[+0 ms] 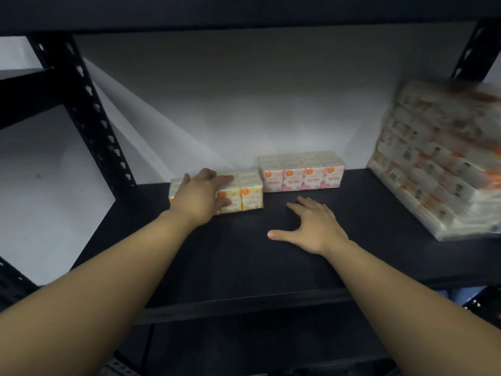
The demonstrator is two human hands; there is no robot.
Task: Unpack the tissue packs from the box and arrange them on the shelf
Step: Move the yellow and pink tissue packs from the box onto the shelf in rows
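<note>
Tissue packs: two small multipacks at the back of the shelf point(271, 261), close to the wall; yellow pack point(244, 194) to the left, pink pack point(301, 172) to the right and set a little deeper; near corners almost touching.
Left hand point(199, 196): laid over the top and front of the yellow pack, fingers spread and curled about it, thumb low on the front face; grip or mere press hard to tell.
Right hand point(311, 229): flat above or on the bare shelf board in front of the pink pack, fingers straight, thumb splayed wide; nothing held.
Large wrapped bundle point(444, 161): further tissue packs stacked at the right end of the shelf, blurred.
Box: not in view.
Step in hand: seating the yellow pack on the shelf, judged from the left hand's hold.
Next move: probably sliding the yellow pack back and rightward until flush with the pink pack, fronts in line; then releasing and returning to the box for more.
Care needed: soft wrapping, so a light push low on the pack, to avoid tipping.
</note>
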